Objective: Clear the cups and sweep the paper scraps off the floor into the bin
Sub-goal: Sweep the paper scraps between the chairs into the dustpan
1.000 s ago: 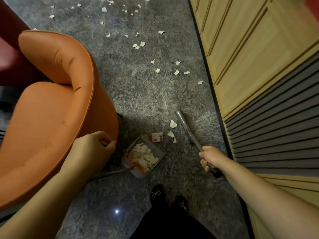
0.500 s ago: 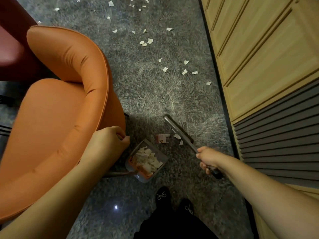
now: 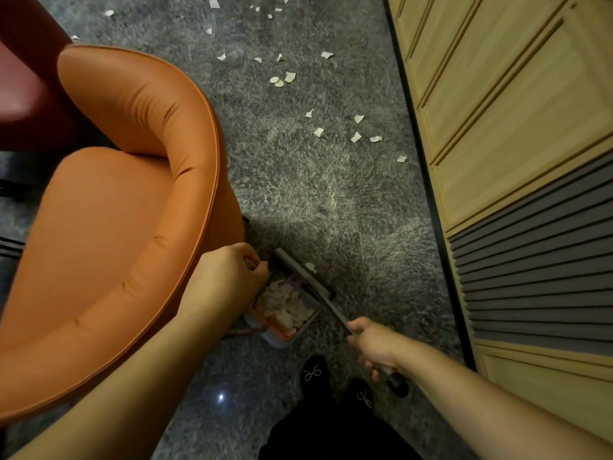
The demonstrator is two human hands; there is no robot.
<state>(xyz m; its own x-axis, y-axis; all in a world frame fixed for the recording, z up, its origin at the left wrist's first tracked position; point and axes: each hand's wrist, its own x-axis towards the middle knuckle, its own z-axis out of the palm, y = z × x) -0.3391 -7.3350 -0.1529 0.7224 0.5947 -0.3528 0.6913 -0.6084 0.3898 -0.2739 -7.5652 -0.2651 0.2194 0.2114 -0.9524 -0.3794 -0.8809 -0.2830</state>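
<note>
Head view: at lower centre, the left hand [image 3: 229, 280] grips the long handle of a grey dustpan [image 3: 285, 310] full of pale paper scraps [image 3: 288, 302]. The right hand [image 3: 374, 343] grips a grey broom [image 3: 303, 272] whose head touches the pan's mouth. Loose scraps [image 3: 356, 137] dot the grey carpet [image 3: 298, 194] above.

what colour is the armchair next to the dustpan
The armchair is orange, plain, seen in the head view.

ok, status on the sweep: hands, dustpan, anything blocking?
Left hand grips dustpan handle, right hand grips broom handle. Broom head at mouth of dustpan, pan holding scraps. Loose scraps ahead on carpet. Orange chair crowds left.
</note>
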